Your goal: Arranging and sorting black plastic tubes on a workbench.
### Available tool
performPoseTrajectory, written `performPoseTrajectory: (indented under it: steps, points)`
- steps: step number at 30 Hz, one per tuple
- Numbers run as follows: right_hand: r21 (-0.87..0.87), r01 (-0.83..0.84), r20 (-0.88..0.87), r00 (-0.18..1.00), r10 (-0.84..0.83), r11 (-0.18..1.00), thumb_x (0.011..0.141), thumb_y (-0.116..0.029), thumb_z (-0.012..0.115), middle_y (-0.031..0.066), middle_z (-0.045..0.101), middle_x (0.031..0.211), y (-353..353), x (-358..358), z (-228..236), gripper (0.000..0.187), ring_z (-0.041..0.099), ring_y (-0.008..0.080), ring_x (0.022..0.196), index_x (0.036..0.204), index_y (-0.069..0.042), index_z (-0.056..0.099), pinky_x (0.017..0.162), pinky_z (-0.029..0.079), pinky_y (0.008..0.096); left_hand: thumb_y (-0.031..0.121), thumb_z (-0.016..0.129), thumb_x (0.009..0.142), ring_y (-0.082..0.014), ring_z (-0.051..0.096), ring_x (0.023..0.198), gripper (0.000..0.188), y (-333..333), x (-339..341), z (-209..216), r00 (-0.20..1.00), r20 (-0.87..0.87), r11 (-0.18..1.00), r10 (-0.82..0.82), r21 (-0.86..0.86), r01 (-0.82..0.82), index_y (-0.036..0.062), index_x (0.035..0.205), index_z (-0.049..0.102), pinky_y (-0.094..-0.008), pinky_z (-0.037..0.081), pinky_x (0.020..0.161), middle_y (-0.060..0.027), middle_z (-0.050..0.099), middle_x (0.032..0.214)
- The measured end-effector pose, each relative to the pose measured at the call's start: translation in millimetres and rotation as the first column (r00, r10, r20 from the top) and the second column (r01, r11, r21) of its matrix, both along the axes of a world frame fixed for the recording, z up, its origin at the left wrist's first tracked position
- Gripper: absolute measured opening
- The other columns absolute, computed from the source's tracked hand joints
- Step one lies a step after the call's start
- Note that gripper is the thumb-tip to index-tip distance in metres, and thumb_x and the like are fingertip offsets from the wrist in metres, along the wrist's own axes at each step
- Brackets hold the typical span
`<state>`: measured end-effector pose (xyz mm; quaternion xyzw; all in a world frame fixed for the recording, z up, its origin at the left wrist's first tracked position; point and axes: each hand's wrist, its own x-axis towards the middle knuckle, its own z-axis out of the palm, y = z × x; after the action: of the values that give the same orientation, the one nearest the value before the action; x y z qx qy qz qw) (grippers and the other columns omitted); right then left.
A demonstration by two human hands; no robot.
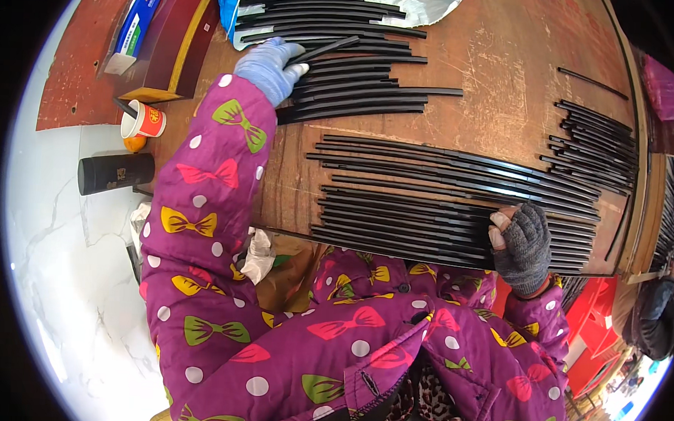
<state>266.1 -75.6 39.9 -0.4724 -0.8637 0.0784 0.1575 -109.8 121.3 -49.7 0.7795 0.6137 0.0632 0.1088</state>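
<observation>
My left hand (pixel 270 66), in a light blue glove, is at the far left of the table. Its thumb and fingers pinch one thin black strip (pixel 334 47), which lies tilted across a pile of similar black strips (pixel 363 100). Nearer to me, a wide row of long black strips (pixel 408 205) lies side by side along the table's front edge. Over the right part of that row rests my right hand (pixel 521 245), in a grey fingerless glove with its fingers curled. What those fingers hold, if anything, is hidden.
Another stack of black strips (pixel 593 149) lies at the right of the wooden table (pixel 498 68). On the left stand a dark red box (pixel 164 45), a blue and white carton (pixel 139 22), a paper cup (pixel 148 120), an orange fruit (pixel 135 143) and a black cylinder (pixel 115 174).
</observation>
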Motion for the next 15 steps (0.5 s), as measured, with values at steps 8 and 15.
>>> performPoseTrajectory:
  steps: [8,15]
  points:
    - [-0.021,-0.016,-0.011,1.0,0.015,1.0,0.068,-0.004,0.065,0.0094,0.054,0.08,3,-5,1,0.027,0.053,0.0283,0.074,0.093,-0.005,0.056,0.072,0.042,0.0425,0.023,0.065,0.077,-0.0284,0.056,0.097,0.033,13,-10,4,0.996,0.06,0.996,0.064,0.065,-0.068,0.0072,0.106,0.061,-0.0345,0.044,0.085,-0.0149,0.057,0.107]
    - [-0.034,-0.015,0.007,1.0,0.015,0.999,0.067,-0.004,0.066,0.0093,0.054,0.08,4,-7,1,0.028,0.053,0.0282,0.074,0.093,-0.005,0.056,0.073,0.042,0.0431,0.035,0.062,0.078,-0.0318,0.05,0.109,0.043,43,13,2,0.996,-0.07,0.998,0.061,-0.023,-0.062,0.0134,0.115,0.057,-0.0354,0.04,0.093,-0.0159,0.052,0.118]
